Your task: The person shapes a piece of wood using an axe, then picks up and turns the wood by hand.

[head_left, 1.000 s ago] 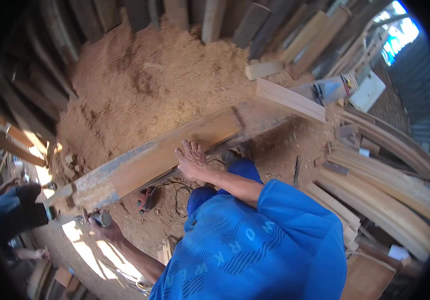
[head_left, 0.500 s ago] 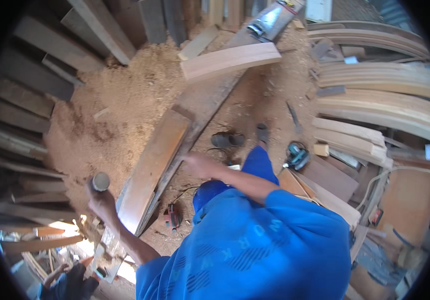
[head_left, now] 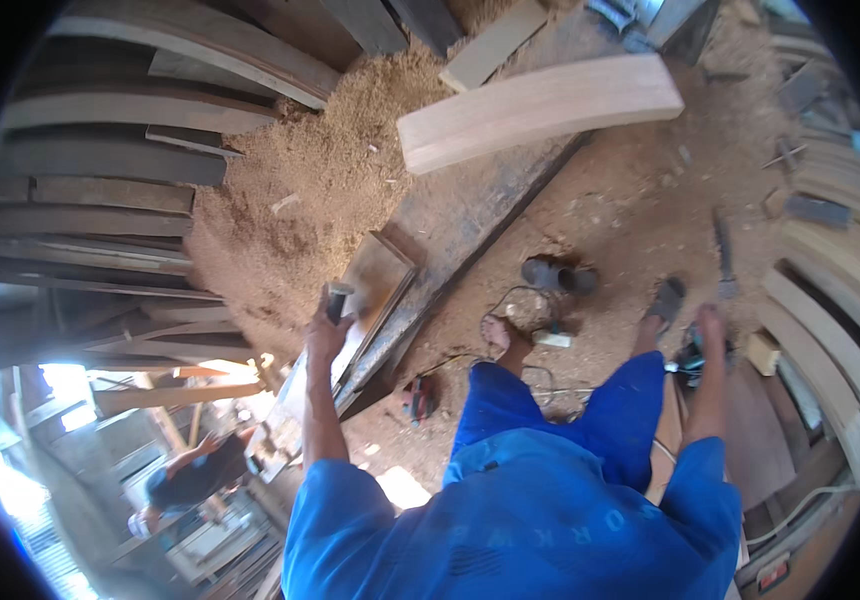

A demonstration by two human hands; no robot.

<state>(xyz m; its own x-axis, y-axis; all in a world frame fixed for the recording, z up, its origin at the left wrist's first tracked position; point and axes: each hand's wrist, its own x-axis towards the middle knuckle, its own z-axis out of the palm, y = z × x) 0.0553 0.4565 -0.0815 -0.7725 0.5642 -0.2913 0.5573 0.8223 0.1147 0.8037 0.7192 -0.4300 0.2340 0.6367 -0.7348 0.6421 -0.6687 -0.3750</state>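
My left hand (head_left: 326, 340) is wrapped round a short, dark cylinder with a pale round end (head_left: 338, 289), held upright above the near part of a plank (head_left: 375, 270). What the cylinder is, I cannot make out. The plank lies on a long, dark beam (head_left: 440, 215) that slants across the ground. Farther along that beam rests a pale, curved piece of wood (head_left: 540, 110). Off to the right, my right hand (head_left: 711, 325) hangs low beside a teal power tool (head_left: 688, 355). Its fingers are blurred, and whether they touch the tool does not show.
Sawdust (head_left: 320, 190) is heaped left of the beam, with stacked boards (head_left: 100, 150) behind. A red power tool (head_left: 417, 398) and dark footwear (head_left: 558, 274) lie on the ground. Curved timbers (head_left: 820, 350) are piled right. Another person (head_left: 200, 480) is at the lower left.
My right hand has swung from beside the plank to the teal tool at the right. My left hand still grips the cylinder, now seen more from its side. The whole view has shifted.
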